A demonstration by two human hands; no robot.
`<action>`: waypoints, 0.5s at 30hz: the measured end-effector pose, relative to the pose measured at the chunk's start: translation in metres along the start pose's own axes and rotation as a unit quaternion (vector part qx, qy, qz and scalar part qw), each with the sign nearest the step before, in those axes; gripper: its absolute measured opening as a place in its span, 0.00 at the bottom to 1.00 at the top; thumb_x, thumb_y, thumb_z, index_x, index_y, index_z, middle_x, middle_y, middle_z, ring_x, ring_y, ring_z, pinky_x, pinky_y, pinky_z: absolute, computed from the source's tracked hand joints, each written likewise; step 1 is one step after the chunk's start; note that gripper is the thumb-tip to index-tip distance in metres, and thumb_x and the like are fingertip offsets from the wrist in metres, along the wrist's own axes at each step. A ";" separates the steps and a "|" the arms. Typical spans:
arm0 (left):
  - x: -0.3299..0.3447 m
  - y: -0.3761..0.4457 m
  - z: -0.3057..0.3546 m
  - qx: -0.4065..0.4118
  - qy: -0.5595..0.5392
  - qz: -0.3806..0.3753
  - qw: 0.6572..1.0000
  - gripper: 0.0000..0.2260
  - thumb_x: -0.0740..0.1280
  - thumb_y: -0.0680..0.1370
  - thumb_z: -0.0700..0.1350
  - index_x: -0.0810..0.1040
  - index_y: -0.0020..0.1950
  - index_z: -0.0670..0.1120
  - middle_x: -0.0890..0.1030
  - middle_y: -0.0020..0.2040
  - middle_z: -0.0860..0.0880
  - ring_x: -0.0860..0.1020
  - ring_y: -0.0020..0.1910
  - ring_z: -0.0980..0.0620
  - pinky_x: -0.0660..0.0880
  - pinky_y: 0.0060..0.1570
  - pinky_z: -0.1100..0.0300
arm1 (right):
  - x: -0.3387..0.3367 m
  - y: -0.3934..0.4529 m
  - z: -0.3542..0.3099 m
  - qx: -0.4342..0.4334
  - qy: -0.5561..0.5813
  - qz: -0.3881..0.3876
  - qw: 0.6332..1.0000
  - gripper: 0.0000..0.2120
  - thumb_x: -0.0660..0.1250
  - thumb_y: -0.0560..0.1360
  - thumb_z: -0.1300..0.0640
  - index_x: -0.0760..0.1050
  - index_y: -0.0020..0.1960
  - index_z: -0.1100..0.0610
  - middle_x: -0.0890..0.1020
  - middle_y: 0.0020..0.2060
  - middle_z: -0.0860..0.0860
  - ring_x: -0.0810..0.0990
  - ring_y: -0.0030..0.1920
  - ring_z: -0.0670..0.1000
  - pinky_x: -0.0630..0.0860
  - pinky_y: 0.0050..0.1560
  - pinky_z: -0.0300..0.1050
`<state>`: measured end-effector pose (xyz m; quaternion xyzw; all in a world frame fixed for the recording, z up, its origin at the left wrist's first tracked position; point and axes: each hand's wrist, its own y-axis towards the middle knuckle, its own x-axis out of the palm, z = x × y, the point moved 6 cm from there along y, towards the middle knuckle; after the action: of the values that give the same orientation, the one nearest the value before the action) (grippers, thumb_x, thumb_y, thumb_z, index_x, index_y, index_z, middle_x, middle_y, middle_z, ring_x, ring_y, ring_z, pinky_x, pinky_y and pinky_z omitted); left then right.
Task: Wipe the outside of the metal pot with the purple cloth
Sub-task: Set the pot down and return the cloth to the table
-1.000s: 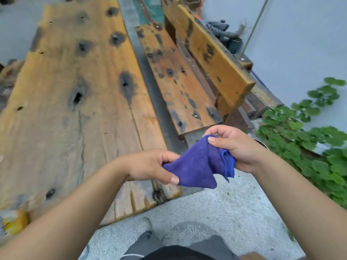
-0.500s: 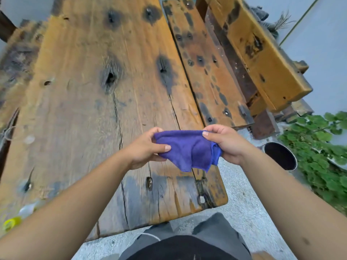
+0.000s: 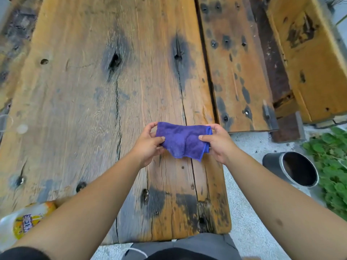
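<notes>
Both hands hold the purple cloth [image 3: 183, 140] stretched between them, folded, just above the wooden table [image 3: 90, 102]. My left hand [image 3: 148, 145] pinches its left end and my right hand [image 3: 217, 143] pinches its right end. The metal pot [image 3: 293, 168] stands on the concrete ground to my right, dark inside, grey outside, tilted in this wide view. The pot is well apart from both hands, lower right of the cloth.
A wooden bench seat [image 3: 238, 68] and its backrest [image 3: 308, 59] run along the table's right side. Green leafy plants [image 3: 332, 166] grow beside the pot. A yellow and white plastic packet [image 3: 20, 226] lies on the table's near left corner.
The view has swung down and left over the table. Both hands carried the cloth from beside the table to above it and spread it flatter between them. The pot came into view.
</notes>
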<state>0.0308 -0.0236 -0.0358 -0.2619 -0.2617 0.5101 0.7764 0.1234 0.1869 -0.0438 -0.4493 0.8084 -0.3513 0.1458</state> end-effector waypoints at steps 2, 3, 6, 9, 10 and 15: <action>-0.002 0.021 0.000 0.010 0.023 0.023 0.999 0.28 0.63 0.79 0.29 0.66 0.71 0.56 0.83 0.50 0.50 0.78 0.40 0.51 0.73 0.33 0.57 | 0.004 0.027 -0.009 -0.037 -0.041 0.023 0.998 0.20 0.67 0.72 0.73 0.71 0.56 0.52 0.82 0.52 0.59 0.85 0.47 0.55 0.81 0.39 0.50; -0.003 0.030 -0.002 0.012 0.038 0.034 0.999 0.30 0.63 0.78 0.29 0.65 0.71 0.58 0.81 0.52 0.48 0.77 0.40 0.49 0.72 0.30 0.58 | 0.005 0.039 -0.012 -0.053 -0.060 0.031 0.996 0.21 0.67 0.72 0.72 0.71 0.55 0.50 0.83 0.51 0.59 0.84 0.47 0.56 0.82 0.43 0.53; -0.005 0.062 -0.004 0.037 0.119 0.071 0.990 0.31 0.62 0.78 0.29 0.65 0.75 0.56 0.78 0.60 0.46 0.78 0.40 0.51 0.75 0.29 0.60 | 0.006 0.073 -0.019 -0.081 -0.133 0.060 0.986 0.22 0.68 0.71 0.70 0.70 0.53 0.45 0.83 0.51 0.56 0.82 0.52 0.58 0.79 0.54 0.61; 0.000 0.083 -0.006 0.094 0.254 0.062 0.961 0.31 0.62 0.78 0.29 0.63 0.78 0.50 0.71 0.72 0.49 0.72 0.66 0.57 0.70 0.63 0.65 | 0.008 0.094 -0.019 -0.097 -0.204 0.086 0.970 0.21 0.67 0.71 0.69 0.69 0.49 0.44 0.83 0.45 0.49 0.83 0.49 0.53 0.79 0.54 0.55; 0.002 0.088 -0.006 0.109 0.282 0.059 0.951 0.31 0.62 0.78 0.29 0.63 0.78 0.49 0.69 0.74 0.50 0.67 0.69 0.59 0.64 0.67 0.68 | 0.007 0.099 -0.018 -0.098 -0.215 0.097 0.967 0.21 0.67 0.72 0.69 0.68 0.50 0.44 0.83 0.44 0.47 0.82 0.48 0.51 0.79 0.51 0.51; 0.003 0.112 -0.019 0.092 0.449 0.065 0.887 0.24 0.64 0.77 0.38 0.70 0.74 0.48 0.71 0.67 0.44 0.72 0.67 0.45 0.64 0.67 0.62 | 0.000 0.121 -0.013 -0.113 -0.360 0.128 0.917 0.17 0.68 0.72 0.65 0.69 0.57 0.54 0.77 0.55 0.54 0.77 0.53 0.55 0.69 0.49 0.42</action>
<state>-0.0285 0.0150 -0.1248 -0.4068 0.1799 0.4090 0.7967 0.0406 0.2353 -0.1193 -0.4517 0.7861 -0.0507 0.4189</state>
